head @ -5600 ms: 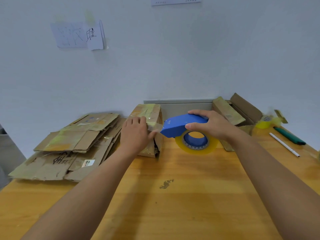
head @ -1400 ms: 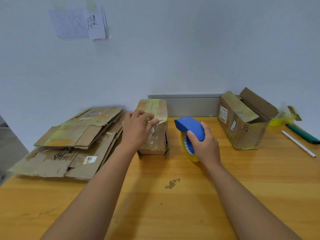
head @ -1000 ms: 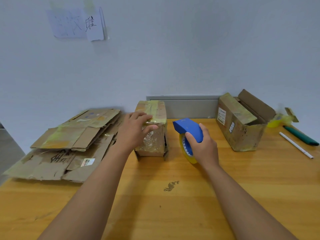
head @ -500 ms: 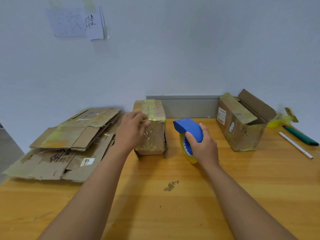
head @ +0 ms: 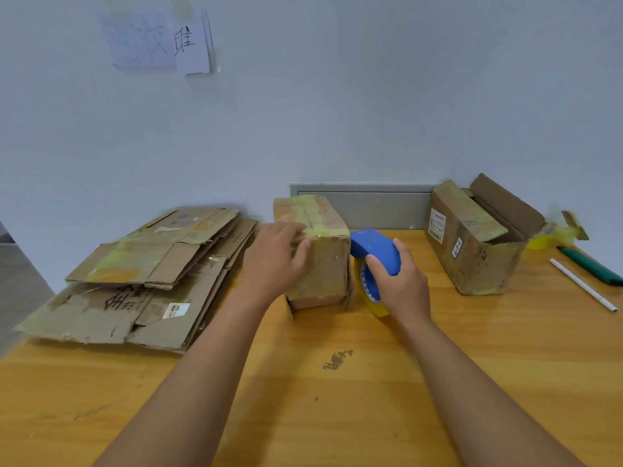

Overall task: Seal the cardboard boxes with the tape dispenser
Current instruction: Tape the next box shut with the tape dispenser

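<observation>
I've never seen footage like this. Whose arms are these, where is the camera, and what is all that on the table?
No machine here: these are a person's two bare arms, filmed by a wide-angle camera worn on the head, looking forward and down. The left hand presses on the near face of a small taped cardboard box standing on the wooden table. The right hand grips a blue tape dispenser loaded with a yellowish roll, just right of that box. At left lies a pile of flattened cardboard. At right stands a second box with its flaps open, then a white pen and a green object.
</observation>
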Available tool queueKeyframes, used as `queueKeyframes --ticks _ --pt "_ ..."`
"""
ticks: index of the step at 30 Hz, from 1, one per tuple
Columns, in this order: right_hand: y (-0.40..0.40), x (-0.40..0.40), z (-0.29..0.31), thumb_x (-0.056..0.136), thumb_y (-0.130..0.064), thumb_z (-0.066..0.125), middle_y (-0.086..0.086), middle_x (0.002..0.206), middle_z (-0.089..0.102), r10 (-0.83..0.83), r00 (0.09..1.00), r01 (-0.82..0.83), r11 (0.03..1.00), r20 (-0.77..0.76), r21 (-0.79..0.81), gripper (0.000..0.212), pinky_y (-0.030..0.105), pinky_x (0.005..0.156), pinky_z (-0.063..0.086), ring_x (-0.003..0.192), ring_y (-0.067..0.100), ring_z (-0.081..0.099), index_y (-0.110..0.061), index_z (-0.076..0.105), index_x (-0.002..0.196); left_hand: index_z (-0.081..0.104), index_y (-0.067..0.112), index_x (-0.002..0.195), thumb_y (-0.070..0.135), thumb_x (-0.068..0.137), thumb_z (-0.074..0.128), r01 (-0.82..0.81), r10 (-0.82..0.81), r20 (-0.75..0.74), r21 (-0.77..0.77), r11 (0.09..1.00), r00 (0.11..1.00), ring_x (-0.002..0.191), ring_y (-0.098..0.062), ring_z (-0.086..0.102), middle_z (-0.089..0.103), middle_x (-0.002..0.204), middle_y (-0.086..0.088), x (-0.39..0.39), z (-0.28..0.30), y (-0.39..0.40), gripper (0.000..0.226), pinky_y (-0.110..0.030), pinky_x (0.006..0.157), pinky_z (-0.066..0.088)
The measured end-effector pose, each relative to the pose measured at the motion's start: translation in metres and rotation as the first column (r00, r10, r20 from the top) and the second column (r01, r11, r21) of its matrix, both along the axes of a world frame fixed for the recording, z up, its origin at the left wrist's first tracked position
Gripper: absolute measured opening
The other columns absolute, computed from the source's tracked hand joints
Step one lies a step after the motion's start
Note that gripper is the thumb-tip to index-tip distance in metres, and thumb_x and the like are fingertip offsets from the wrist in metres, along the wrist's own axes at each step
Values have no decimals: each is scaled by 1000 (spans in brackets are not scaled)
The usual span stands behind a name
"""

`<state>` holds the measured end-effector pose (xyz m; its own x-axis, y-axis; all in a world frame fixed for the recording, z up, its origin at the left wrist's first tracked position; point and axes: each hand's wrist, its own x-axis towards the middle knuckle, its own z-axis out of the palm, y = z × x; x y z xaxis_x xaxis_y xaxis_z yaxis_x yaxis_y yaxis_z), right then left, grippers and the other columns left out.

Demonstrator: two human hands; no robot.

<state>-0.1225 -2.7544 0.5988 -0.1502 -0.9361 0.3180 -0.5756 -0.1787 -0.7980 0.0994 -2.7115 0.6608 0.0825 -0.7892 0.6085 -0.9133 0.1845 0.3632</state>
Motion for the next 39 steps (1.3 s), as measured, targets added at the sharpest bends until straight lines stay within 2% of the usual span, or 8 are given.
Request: queueKeyframes --ticks 6,12,16,19,25,31,34,39 --pt "2 0 1 91 -63 53 3 124 57 4 1000 -4 1000 7 -2 71 48 87 53 110 27 56 -30 34 151 62 33 130 29 99 58 174 -151 -156 150 973 976 137 -22 27 41 147 2 22 3 1 31 -43 114 26" --pt "2 0 1 92 -61 54 3 121 57 -2 1000 2 1000 6 -3 70 47 85 53 107 26 55 -29 34 151 62 19 127 28 97 61 129 -128 -28 37 991 991 116 -18 52 60 124 4 21 1 5 31 -25 90 35" --pt "3 0 1 92 -62 53 1 122 56 1 1000 -1 1000 3 -10 71 44 85 53 108 25 55 -29 34 151 60 19 132 27 97 62 176 -175 -22 54 983 984 125 -14 46 56 134 5 20 0 4 36 -24 102 32" --pt "3 0 0 91 -63 53 1 121 56 -2 1000 2 1000 5 -10 71 45 84 53 107 25 55 -29 34 151 61 17 131 22 97 63 163 -162 -38 16 987 986 124 -17 48 58 132 3 18 -4 4 35 -25 101 33" --pt "3 1 0 91 -63 54 2 124 57 -7 1000 7 1000 21 5 70 47 87 52 111 26 55 -30 34 150 66 13 124 28 94 66 -33 30 -20 -139 990 999 113 -23 46 65 123 -4 8 -7 -1 33 -34 95 40" --pt "3 1 0 91 -62 55 2 123 58 -6 1000 6 1000 28 3 70 47 87 53 110 26 56 -30 35 150 58 21 135 46 95 58 106 -107 29 20 994 994 128 -15 39 56 137 6 17 -6 -9 47 -30 103 31" --pt "1 1 -1 91 -62 55 3 123 57 -13 1000 13 1000 27 4 70 46 85 53 109 26 55 -30 35 150 55 23 140 39 100 53 178 -179 7 76 981 984 133 -13 34 52 143 9 25 -1 -11 43 -28 109 27" --pt "1 2 -1 90 -64 53 2 123 57 -15 999 15 1000 32 1 71 48 87 53 110 26 55 -31 34 150 59 22 136 24 101 55 212 -213 1 95 973 977 126 -13 37 56 134 10 30 4 -15 35 -20 99 23"
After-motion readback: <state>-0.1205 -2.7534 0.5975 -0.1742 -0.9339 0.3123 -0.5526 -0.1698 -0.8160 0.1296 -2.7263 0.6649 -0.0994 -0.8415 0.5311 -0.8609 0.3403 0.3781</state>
